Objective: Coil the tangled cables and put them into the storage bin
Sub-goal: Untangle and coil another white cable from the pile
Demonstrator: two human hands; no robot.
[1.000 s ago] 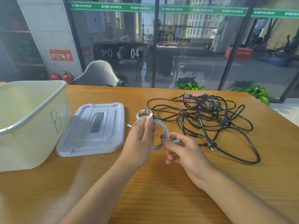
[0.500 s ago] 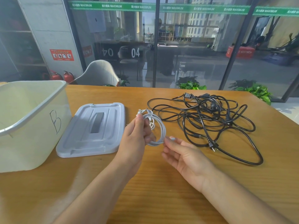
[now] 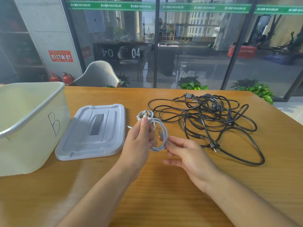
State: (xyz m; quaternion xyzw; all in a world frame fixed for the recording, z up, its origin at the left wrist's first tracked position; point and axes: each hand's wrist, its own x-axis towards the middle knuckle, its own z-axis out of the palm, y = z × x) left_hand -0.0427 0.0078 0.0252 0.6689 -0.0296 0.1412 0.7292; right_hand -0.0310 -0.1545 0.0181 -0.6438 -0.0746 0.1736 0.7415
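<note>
White cable (image 3: 159, 136) now fully looped, gripped in left hand (image 3: 141, 140) above table (image 3: 164, 194); loose end gone from right hand (image 3: 188, 154), fingers relaxed, maybe touching coil's lower edge. Coil 1 ready for storage bin (image 3: 29, 122); black cables (image 3: 213, 122) still tangled.

"B" on bin (image 3: 32, 122), "04" on glass (image 3: 135, 52)

We see two bare forearms, sleeveless up to the picture's edge; the left hand (image 3: 141, 140) and right hand (image 3: 188, 154) wear no gloves, rings or watch.
</note>
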